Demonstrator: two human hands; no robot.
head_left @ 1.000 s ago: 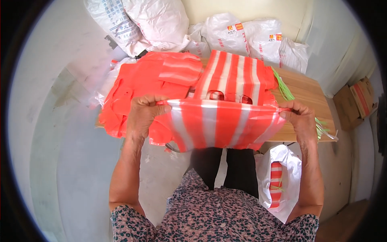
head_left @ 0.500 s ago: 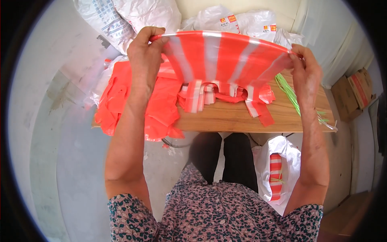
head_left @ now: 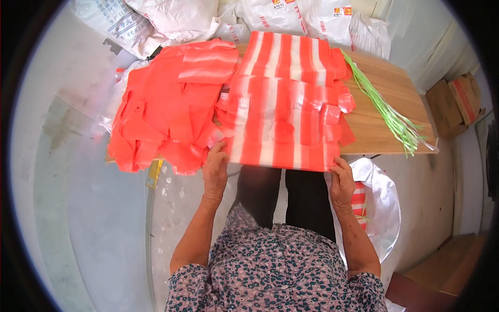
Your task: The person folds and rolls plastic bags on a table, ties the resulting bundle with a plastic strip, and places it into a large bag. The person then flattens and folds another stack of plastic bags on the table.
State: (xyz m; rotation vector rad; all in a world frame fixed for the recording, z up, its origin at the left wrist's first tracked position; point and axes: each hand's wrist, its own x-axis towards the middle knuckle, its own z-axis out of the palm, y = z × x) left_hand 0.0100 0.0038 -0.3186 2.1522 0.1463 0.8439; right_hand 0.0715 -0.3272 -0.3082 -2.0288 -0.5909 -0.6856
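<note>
A red-and-white striped plastic bag (head_left: 270, 122) lies spread over more striped plastic on the table, its near edge reaching past the table's front. My left hand (head_left: 215, 167) pinches that edge's left corner, while the fingers of my right hand (head_left: 340, 182) are closed on the right corner. Beyond it, striped plastic (head_left: 286, 54) stretches to the back of the table. Left of the bag lies a loose pile of red plastic bags (head_left: 166, 101), some hanging over the front edge.
Green plastic strings (head_left: 382, 101) lie on the wooden table (head_left: 400, 78) at the right. Stuffed white sacks (head_left: 182, 18) stand behind. Below the right side, an open white sack (head_left: 384, 208) holds a striped bundle (head_left: 358, 200). Cardboard boxes (head_left: 455, 106) stand far right.
Both hands have come down and toward me from above the table, bringing the raised edge of the striped bag down flat. The bag now covers the folded striped pieces.
</note>
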